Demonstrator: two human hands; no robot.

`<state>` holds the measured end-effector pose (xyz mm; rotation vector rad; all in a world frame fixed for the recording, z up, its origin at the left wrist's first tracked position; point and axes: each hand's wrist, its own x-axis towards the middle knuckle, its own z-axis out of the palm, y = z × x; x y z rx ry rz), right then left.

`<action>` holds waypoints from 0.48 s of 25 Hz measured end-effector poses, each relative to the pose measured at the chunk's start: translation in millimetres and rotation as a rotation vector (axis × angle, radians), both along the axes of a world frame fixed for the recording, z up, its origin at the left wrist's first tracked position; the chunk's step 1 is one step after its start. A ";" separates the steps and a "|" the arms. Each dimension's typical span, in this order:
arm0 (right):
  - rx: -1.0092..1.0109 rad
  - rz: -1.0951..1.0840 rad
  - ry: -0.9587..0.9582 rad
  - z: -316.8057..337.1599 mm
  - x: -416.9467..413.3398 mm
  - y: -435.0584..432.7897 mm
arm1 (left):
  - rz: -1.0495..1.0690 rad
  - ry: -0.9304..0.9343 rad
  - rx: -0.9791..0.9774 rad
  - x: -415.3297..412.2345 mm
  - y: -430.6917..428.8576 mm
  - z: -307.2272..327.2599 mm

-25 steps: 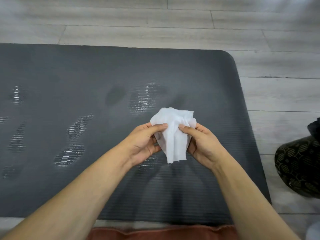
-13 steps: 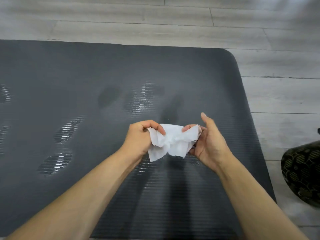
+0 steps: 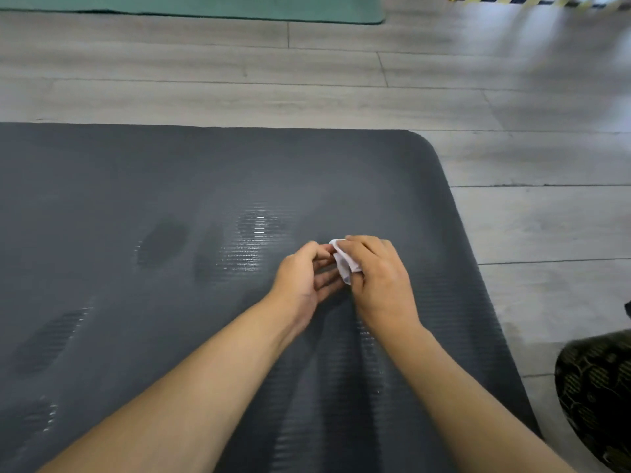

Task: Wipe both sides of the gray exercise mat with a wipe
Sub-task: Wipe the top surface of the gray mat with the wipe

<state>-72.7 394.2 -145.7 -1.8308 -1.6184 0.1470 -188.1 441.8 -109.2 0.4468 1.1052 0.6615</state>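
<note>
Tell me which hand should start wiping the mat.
Right, probably: the right hand covers and grips the bunched wipe over the gray exercise mat, while the left hand only pinches its edge.

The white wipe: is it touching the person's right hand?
Touching. The head view shows the right hand with its fingers curled round the bunched wipe, no gap between them.

I see soft, bright, even light from above. Wet spots on the gray mat (image 3: 259, 227) shine with thin white glare. Faint dark shadows lie on the mat near the bottom middle. The floor (image 3: 546, 56) at the top right is smeared and blurry, and its lines bend near the edges
</note>
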 end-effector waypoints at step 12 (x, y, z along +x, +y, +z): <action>-0.314 -0.059 -0.219 -92.8 68.9 76.8 | -0.807 1.184 1.232 39.8 126.5 -86.5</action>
